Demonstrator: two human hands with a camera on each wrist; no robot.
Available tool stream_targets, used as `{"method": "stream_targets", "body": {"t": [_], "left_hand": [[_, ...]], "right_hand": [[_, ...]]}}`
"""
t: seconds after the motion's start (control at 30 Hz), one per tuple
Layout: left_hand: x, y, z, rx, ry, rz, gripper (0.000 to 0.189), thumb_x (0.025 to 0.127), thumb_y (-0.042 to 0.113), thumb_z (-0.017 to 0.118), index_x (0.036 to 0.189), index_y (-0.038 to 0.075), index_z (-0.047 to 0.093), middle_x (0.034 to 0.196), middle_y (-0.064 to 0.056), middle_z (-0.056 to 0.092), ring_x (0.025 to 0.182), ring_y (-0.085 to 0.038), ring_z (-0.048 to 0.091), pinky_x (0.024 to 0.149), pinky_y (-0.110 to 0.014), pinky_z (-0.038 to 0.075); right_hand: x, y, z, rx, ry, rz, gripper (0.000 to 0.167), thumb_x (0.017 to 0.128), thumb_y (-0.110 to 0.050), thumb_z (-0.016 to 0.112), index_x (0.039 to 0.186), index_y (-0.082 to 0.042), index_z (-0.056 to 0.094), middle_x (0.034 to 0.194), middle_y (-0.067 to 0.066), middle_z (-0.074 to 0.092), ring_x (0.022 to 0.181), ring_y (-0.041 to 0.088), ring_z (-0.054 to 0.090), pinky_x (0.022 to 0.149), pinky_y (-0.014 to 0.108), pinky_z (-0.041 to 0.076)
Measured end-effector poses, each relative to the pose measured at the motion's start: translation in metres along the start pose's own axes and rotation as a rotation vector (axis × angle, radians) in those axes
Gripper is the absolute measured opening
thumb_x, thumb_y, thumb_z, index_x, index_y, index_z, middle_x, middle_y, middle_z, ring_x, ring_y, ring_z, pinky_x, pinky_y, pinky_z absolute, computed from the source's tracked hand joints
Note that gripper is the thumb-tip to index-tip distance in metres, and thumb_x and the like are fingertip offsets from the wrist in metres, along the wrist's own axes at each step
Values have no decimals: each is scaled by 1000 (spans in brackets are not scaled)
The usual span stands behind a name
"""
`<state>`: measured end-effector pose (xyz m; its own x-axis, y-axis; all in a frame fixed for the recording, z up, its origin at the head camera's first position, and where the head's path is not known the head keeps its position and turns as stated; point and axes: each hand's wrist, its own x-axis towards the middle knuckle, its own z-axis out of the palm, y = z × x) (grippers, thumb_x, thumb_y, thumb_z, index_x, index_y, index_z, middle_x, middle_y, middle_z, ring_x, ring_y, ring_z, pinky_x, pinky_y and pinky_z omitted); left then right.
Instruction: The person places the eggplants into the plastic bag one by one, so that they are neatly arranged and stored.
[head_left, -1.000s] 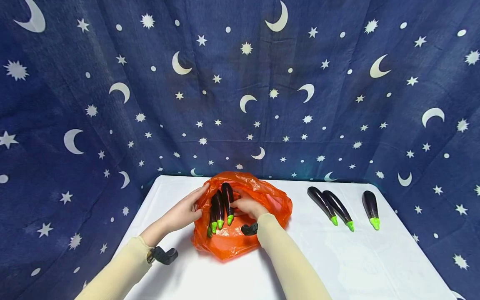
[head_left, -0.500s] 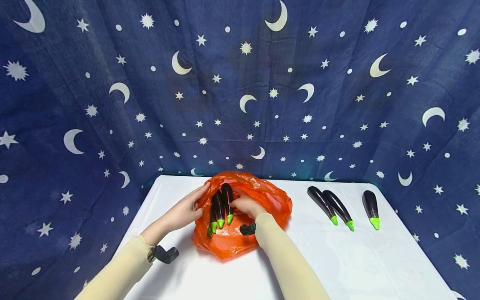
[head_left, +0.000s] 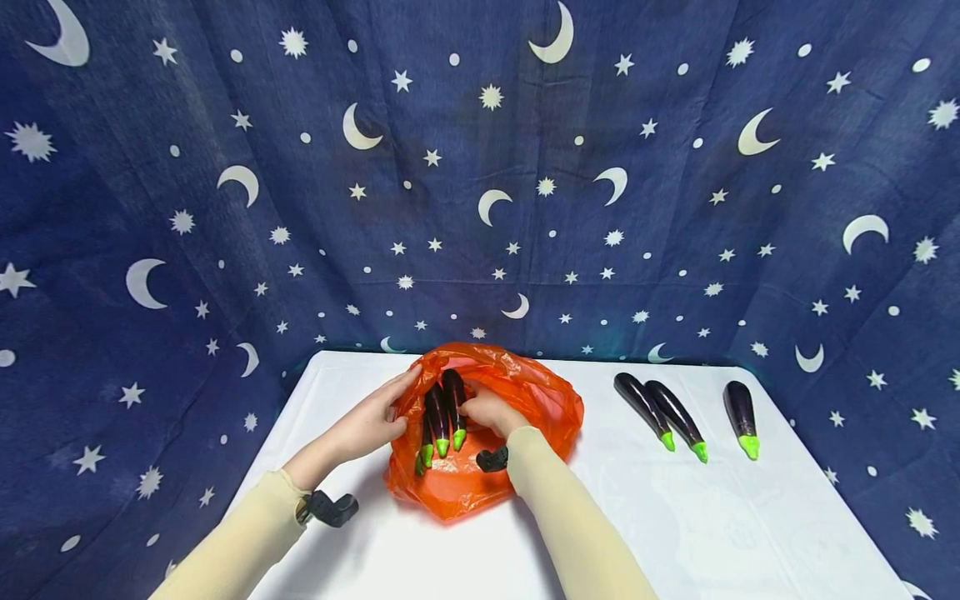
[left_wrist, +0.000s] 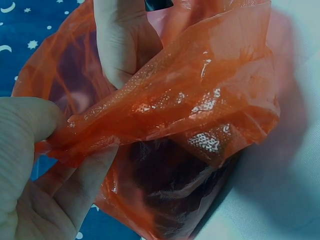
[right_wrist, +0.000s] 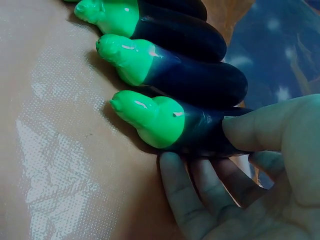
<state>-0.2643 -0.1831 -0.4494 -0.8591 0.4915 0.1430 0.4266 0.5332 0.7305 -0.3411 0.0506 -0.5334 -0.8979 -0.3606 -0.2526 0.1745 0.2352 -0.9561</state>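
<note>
An orange plastic bag (head_left: 457, 492) lies with its mouth spread toward me at the table's middle. My left hand (head_left: 371, 425) pinches the bag's left edge between thumb and fingers, as the left wrist view shows close up. Inside the bag several dark purple eggplants with bright green stem ends lie side by side, stems toward me. My right hand (head_left: 491, 410) reaches into the bag and holds the rightmost eggplant (right_wrist: 205, 130), thumb on top and fingers along its side. Its neighbour (right_wrist: 195, 75) lies right alongside. In the left wrist view, dark shapes show through the thin film.
To the right on the white table (head_left: 600, 517) lie three more eggplants: a left one (head_left: 641, 407) beside a middle one (head_left: 675, 417), and another (head_left: 741, 417) farther right. A dark blue curtain (head_left: 555, 275) with moons and stars hangs behind the table.
The right hand and the eggplant it holds have shifted slightly left and toward me, closer to the neighbouring eggplants. My left hand stays on the bag's edge.
</note>
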Motion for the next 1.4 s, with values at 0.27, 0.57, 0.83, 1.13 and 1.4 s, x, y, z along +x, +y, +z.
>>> {"method": "stream_targets", "body": {"t": [0.27, 0.57, 0.83, 1.13, 1.4], "left_hand": [[3, 3, 3, -11, -10, 9, 86, 88, -9, 61, 164, 13, 25, 166, -16, 26, 147, -34, 34, 115, -48, 33], [3, 4, 4, 5, -2, 26, 86, 87, -10, 61, 163, 9, 26, 165, -19, 27, 148, -35, 31, 117, -49, 30], [0, 2, 2, 25, 22, 7, 86, 86, -7, 62, 163, 10, 27, 165, -19, 28, 149, -35, 30, 117, -52, 29], [-1, 2, 3, 6, 16, -7, 85, 90, -3, 66, 164, 11, 25, 165, -20, 25, 149, -38, 29, 115, -53, 31], [-2, 2, 4, 1, 17, 0, 85, 90, -3, 65, 164, 11, 25, 165, -20, 25, 148, -37, 31, 114, -53, 33]], "right_hand": [[-4, -2, -1, -85, -3, -67, 67, 90, 5, 61, 154, -8, 44, 130, 15, 57, 102, 29, 62, 87, 45, 58], [-10, 0, 0, -45, 29, -57, 61, 92, 7, 58, 151, -2, 45, 130, 18, 58, 98, 29, 67, 84, 44, 59], [-20, -7, -3, -301, 87, -163, 62, 92, 0, 63, 151, 1, 45, 135, 23, 59, 116, 35, 60, 104, 51, 48], [-57, -7, -14, -474, -18, -286, 59, 95, -7, 62, 151, 2, 46, 143, 22, 55, 125, 36, 57, 100, 47, 49], [-102, -9, -33, -501, -64, -300, 56, 98, -17, 62, 152, -6, 47, 143, 18, 56, 120, 35, 60, 103, 48, 48]]}}
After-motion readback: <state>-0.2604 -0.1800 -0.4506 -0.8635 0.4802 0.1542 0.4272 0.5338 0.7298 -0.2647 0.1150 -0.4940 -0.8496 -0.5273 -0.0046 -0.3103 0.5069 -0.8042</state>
